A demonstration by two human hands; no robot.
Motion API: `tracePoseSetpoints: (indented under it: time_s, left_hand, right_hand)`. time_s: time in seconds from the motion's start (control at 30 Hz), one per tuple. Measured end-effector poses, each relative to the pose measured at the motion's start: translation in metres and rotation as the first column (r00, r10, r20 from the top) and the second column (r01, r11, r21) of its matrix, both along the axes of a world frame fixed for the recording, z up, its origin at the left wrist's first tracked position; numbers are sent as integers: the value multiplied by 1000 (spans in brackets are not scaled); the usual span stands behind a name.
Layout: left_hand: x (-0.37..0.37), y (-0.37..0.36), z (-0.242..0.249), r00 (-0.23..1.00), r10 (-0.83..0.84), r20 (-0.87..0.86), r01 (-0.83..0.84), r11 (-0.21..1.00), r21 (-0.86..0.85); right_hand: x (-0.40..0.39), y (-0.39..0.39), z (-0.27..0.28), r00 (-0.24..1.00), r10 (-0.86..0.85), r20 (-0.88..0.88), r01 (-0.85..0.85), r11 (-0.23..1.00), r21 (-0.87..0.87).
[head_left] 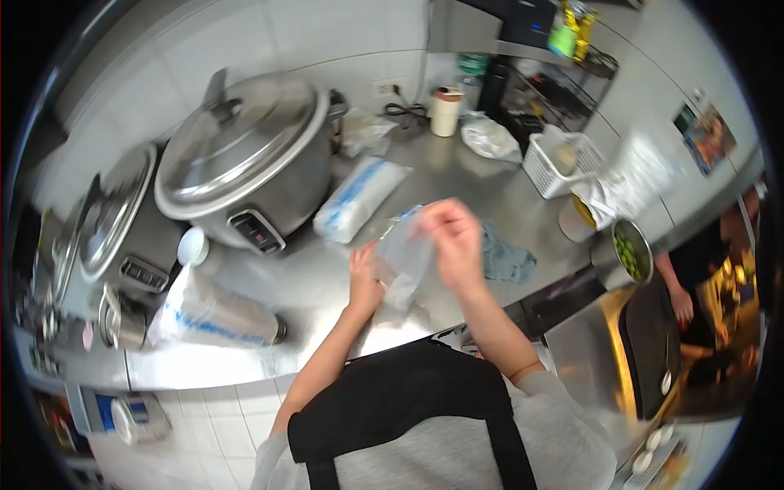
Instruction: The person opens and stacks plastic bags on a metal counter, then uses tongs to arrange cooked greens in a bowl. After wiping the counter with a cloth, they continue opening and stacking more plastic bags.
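A clear plastic bag point(402, 260) hangs between my two hands over the steel counter. My left hand point(365, 282) is closed on the bag's left side, with some of its fingers hidden behind the film. At the bag's upper right, my right hand point(453, 238) pinches the edge; motion blurs its fingertips. Just right of that hand lies a grey-blue cloth point(506, 255). A white roll-like package with blue print point(362, 198) rests behind the bag.
A large lidded cooker point(245, 155) stands at the back left, another cooker point(122, 220) beside it. Left of my arms lies a plastic-wrapped stack point(216, 310). At right are a white basket point(563, 167), a metal pot of green pieces point(627, 255) and another person's hand point(682, 304).
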State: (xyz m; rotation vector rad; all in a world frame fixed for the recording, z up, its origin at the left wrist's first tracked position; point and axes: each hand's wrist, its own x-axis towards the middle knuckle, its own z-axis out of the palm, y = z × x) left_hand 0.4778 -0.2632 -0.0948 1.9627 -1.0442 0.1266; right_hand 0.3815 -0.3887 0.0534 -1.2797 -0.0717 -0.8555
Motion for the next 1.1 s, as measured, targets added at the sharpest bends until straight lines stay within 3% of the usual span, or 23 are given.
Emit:
tracePoseSetpoints:
  time_s: [0.03,0.1,0.13,0.17,0.23,0.27,0.33,0.4,0.43,0.5,0.53,0.6,0.63,0.7,0.73,0.77,0.8,0.83,0.9,1.03,1.1]
  left_hand:
    - [2,8,-12,999,44,-5,-44,999,-3]
    - [3,22,-16,992,-7,124,-30,957,289]
    - [5,31,-9,998,-61,-22,65,934,352]
    - [7,38,1,999,-33,-21,38,935,351]
    - [16,57,14,874,-209,-438,208,977,-51]
    - [24,73,24,883,-187,-430,208,978,2]
    - [28,99,59,742,-130,-657,-20,976,-216]
    - [16,110,112,689,-369,-624,-135,780,-610]
    - [10,109,129,695,-349,-629,-158,778,-607]
    - [-3,97,148,812,-397,-428,15,747,-665]
    - [-8,91,142,822,-372,-431,-10,747,-664]
    - [-14,83,123,712,-65,-699,-178,947,-269]
    - [-15,91,116,713,-44,-700,-208,940,-271]
    - [-20,112,101,531,4,-847,-428,864,-264]
    - [-25,126,91,526,23,-850,-454,853,-258]
    - [-30,142,81,468,8,-884,-609,728,-316]
    - [-36,155,77,419,-20,-908,-742,568,-355]
    - [-43,167,74,416,-5,-909,-762,544,-352]
    - [-58,186,70,317,-135,-939,-877,335,-344]
    - [-84,214,52,324,-38,-945,-921,215,-325]
    - [-92,225,43,309,5,-951,-935,184,-303]
  right_hand:
    - [1,-4,12,996,-27,88,19,996,88]
    - [3,-14,25,997,-50,56,39,983,179]
    - [9,-21,25,998,-19,59,8,984,177]
    - [14,-28,21,998,57,33,-64,963,262]
    - [27,-33,14,987,159,10,-152,927,344]
    - [33,-32,11,974,227,-1,-208,892,401]
    - [43,-26,11,949,314,-9,-275,845,458]
    - [53,-10,14,859,464,-217,-389,866,313]
    - [59,3,15,845,487,-220,-410,855,318]
    - [71,36,14,623,663,-415,-664,729,167]
    - [79,47,11,601,682,-417,-686,708,170]
    - [98,64,1,637,610,-471,-764,583,-278]
    - [102,69,1,617,629,-473,-782,558,-278]
    - [109,71,1,645,633,-428,-727,680,-91]
    - [109,67,-5,604,665,-438,-752,658,-39]
    - [105,64,-15,581,685,-440,-772,634,-33]
    - [99,61,-27,492,737,-464,-841,541,-33]
    - [91,65,-38,397,778,-487,-898,439,-31]
    - [70,79,-55,278,827,-488,-958,274,-81]
    - [52,112,-68,283,796,-536,-959,227,-169]
    - [58,128,-71,169,891,-422,-936,279,213]
